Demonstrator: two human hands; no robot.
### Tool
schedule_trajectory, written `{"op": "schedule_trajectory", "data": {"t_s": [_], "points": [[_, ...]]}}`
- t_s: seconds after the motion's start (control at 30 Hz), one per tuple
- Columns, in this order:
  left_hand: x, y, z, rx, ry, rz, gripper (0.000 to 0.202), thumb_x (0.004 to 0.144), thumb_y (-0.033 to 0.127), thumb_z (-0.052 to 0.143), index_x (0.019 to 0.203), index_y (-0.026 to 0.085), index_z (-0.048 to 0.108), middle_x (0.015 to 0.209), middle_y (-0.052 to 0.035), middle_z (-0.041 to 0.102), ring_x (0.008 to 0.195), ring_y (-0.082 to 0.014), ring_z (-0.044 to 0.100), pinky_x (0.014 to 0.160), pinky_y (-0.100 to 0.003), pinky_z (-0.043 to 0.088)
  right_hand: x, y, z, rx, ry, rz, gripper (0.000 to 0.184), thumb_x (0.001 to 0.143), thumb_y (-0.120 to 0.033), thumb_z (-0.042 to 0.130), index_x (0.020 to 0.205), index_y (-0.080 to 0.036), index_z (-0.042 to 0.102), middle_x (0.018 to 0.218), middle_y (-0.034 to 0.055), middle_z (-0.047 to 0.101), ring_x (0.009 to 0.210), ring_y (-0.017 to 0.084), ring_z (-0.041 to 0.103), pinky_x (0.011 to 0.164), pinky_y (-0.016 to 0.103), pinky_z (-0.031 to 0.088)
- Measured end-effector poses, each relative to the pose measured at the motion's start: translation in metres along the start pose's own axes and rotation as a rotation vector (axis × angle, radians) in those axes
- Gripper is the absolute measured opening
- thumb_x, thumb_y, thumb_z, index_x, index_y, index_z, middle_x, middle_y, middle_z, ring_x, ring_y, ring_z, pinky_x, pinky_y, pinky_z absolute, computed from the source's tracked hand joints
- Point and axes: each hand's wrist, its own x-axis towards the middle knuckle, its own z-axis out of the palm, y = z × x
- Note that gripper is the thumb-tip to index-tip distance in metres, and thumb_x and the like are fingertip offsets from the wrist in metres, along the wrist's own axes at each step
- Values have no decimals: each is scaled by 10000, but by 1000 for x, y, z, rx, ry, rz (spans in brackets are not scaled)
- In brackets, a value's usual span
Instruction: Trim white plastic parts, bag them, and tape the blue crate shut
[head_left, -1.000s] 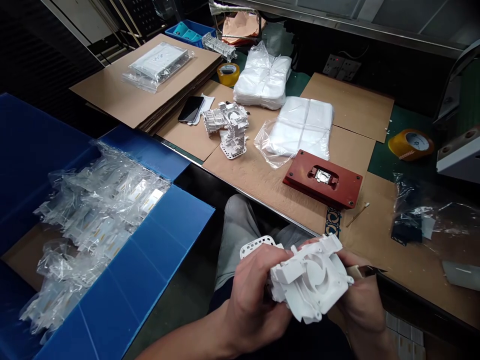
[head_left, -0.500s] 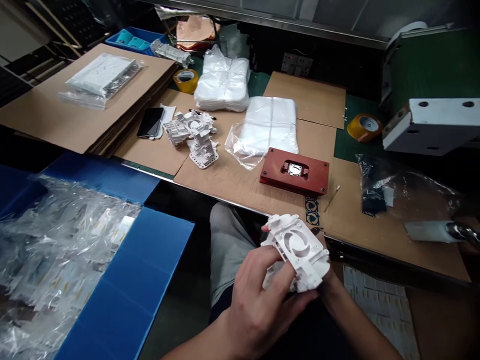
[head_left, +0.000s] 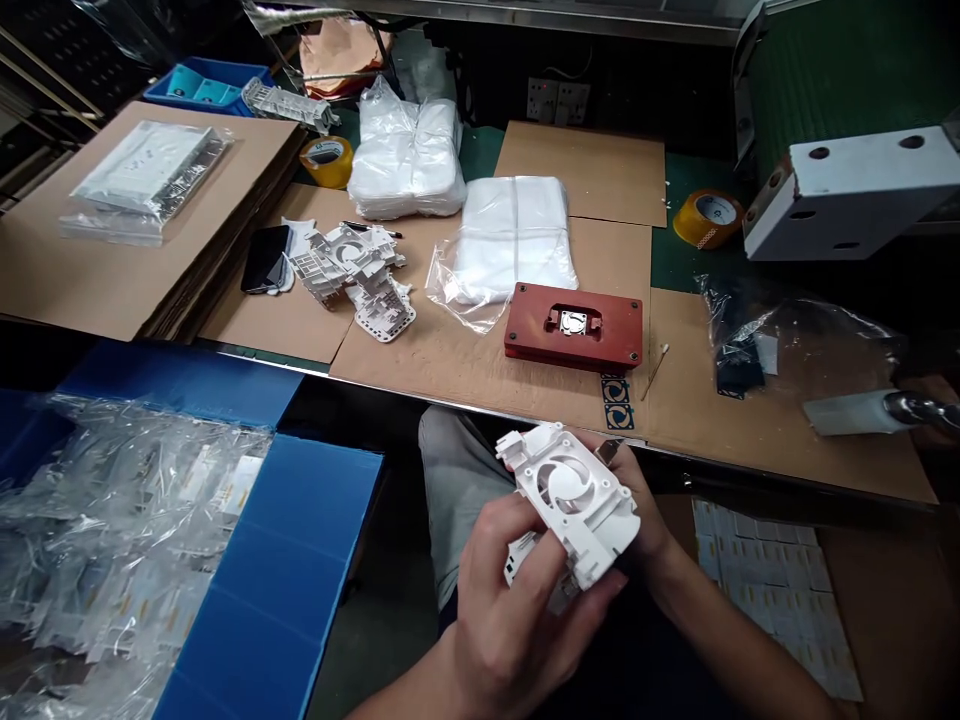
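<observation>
The left hand (head_left: 517, 620) and right hand (head_left: 637, 500) hold a white plastic part (head_left: 570, 495) above the knee (head_left: 450, 460), left fingers curled under it, right fingers behind its far edge. Beyond, on cardboard (head_left: 420, 370), lie a red block (head_left: 574, 325), plastic bags (head_left: 502, 240), a heap of white parts (head_left: 349, 275) and a phone (head_left: 264, 258). A blue bin (head_left: 270, 540) of bagged parts stands left.

Bright, even light falls from above across the cardboard-covered surface (head_left: 450, 370), while the upper left of the frame is dim. Soft glare is seen on the plastic bags (head_left: 510, 240), soft shadows lie under the hands (head_left: 517, 630), and the frame's edges are bowed by wide-angle distortion.
</observation>
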Motion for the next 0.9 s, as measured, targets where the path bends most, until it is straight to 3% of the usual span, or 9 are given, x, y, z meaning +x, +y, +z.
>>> {"op": "schedule_trajectory", "data": {"t_s": [0.17, 0.47, 0.9], "points": [[0, 2, -2, -11, 12, 23, 374, 792, 167, 784, 1127, 151, 619, 1085, -106, 603, 983, -229, 645, 811, -342, 603, -3, -6, 0, -84, -37, -66, 439, 928, -572, 579, 1050, -201, 780, 761, 38, 728, 631, 176, 600, 561, 280, 465], [-1, 3, -3, 1, 2, 49, 397, 790, 185, 791, 1147, 155, 619, 1114, -104, 602, 994, -233, 643, 789, -349, 594, -7, -9, 0, -78, -60, -65, 285, 945, -464, 604, 1083, -296, 788, 831, 21, 753, 678, 197, 620, 612, 306, 461], [-1, 3, -3, -17, 5, 25, 393, 795, 171, 786, 1152, 163, 620, 1105, -98, 604, 983, -225, 642, 785, -344, 592, -6, -8, 0, -104, -46, -45, 428, 922, -582, 570, 1049, -235, 785, 770, 43, 728, 640, 205, 596, 569, 318, 454]]}}
